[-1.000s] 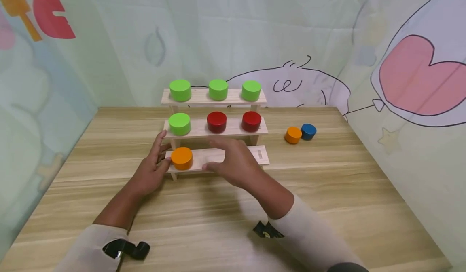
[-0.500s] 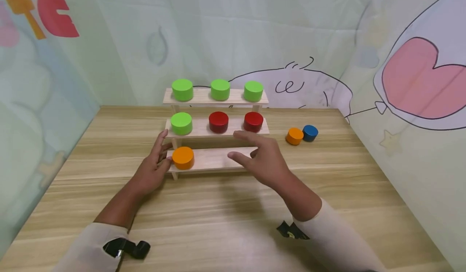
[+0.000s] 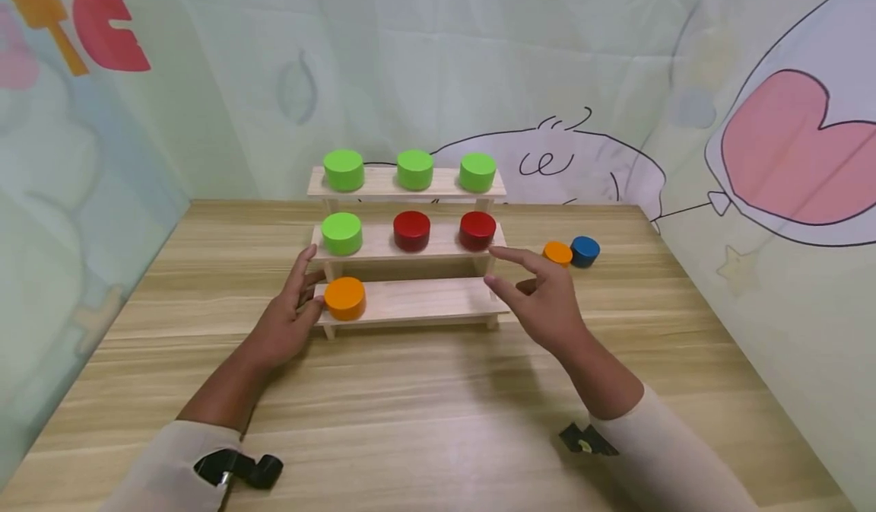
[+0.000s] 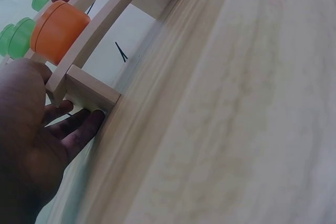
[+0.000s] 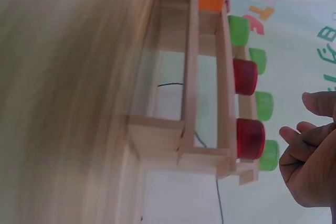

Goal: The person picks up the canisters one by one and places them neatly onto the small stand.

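Note:
A three-step wooden rack (image 3: 431, 299) stands on the table. My left hand (image 3: 284, 322) holds its left end; in the left wrist view the thumb lies by the lowest shelf and fingers curl round the leg. Beside that thumb, an orange disc (image 3: 345, 299) sits on the lowest shelf. The middle shelf bears a green disc (image 3: 341, 233) and two red discs, one central (image 3: 411, 230), one right (image 3: 477, 230). Three green discs (image 3: 414, 170) line the top shelf. My right hand (image 3: 544, 303) hovers near the rack's right end, thumb and index finger apart, holding nothing.
Right of the rack, another orange disc (image 3: 557, 252), partly hidden by my right hand, lies beside a blue disc (image 3: 585, 251) on the wooden table (image 3: 411, 421). A printed cloth backdrop (image 3: 274, 78) rises behind and at both sides.
My right hand has moved right, from above the lowest shelf to beyond the rack's right end, near the loose orange disc. The left hand and the discs stay in place.

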`<state>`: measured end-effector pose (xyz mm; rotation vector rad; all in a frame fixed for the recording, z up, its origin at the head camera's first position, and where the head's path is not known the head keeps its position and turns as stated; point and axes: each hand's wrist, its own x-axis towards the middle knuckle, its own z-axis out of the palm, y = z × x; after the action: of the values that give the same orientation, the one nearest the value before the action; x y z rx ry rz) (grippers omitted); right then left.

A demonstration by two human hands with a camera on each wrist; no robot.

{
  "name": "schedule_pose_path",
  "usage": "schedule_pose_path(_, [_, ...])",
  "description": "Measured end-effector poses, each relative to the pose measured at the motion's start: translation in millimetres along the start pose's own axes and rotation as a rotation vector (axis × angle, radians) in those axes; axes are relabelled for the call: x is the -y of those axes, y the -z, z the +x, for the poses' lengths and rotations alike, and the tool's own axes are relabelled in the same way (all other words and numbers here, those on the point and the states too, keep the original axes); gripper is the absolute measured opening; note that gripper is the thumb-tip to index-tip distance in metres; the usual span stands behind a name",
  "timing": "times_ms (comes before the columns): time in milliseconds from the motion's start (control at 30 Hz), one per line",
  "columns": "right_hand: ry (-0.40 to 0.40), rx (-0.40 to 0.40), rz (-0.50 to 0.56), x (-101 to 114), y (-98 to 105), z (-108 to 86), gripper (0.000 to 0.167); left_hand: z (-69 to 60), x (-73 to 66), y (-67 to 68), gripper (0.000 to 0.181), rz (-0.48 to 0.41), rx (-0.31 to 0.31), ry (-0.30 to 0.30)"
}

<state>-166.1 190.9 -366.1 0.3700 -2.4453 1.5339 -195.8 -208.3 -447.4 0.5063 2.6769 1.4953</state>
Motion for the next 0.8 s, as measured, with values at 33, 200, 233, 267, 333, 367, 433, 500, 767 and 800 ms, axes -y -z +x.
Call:
schedule_pose_path(33, [0.009, -0.012, 0.01, -4, 2, -0.3, 0.041, 0.2, 0.2, -0.1, 0.085, 0.0, 0.001, 0.003])
schedule_pose_path(200, [-0.005, -0.092, 0.028, -19, 9, 1.1, 0.036, -0.1, -0.7, 0.1, 0.085, 0.002, -0.001, 0.009])
schedule_pose_path(233, [-0.013, -0.107, 0.024, -22, 11, 1.5, 0.035, -0.5, -1.2, -0.1, 0.084, 0.0, -0.002, 0.008])
schedule_pose_path(267, [-0.025, -0.119, 0.022, -24, 12, 1.6, 0.035, -0.7, -1.3, -0.3, 0.084, 0.0, -0.002, 0.007])
schedule_pose_path(333, [-0.043, -0.143, 0.016, -27, 15, 2.0, 0.033, -1.0, -1.7, -1.0, 0.084, -0.001, -0.001, 0.01])
schedule_pose_path(367, [-0.048, -0.155, 0.008, -29, 16, 2.5, 0.032, -1.0, -1.7, -1.4, 0.084, 0.0, 0.001, 0.011])
schedule_pose_path(433, [-0.052, -0.182, -0.006, -33, 18, 4.2, 0.03, -0.6, -1.1, -1.9, 0.084, 0.003, 0.0, 0.013])
schedule_pose_path(500, [-0.057, -0.208, -0.001, -38, 19, 7.1, 0.028, -0.4, -0.6, -2.0, 0.084, 0.007, -0.001, 0.016])
schedule_pose_path(767, [-0.185, -0.369, 0.066, -60, 27, 24.6, 0.016, -0.6, -2.5, -0.1, 0.085, 0.005, -0.002, 0.023])
schedule_pose_path(800, [-0.197, -0.39, 0.069, -62, 28, 27.7, 0.016, -0.4, -3.1, 0.1, 0.086, 0.003, -0.002, 0.024])
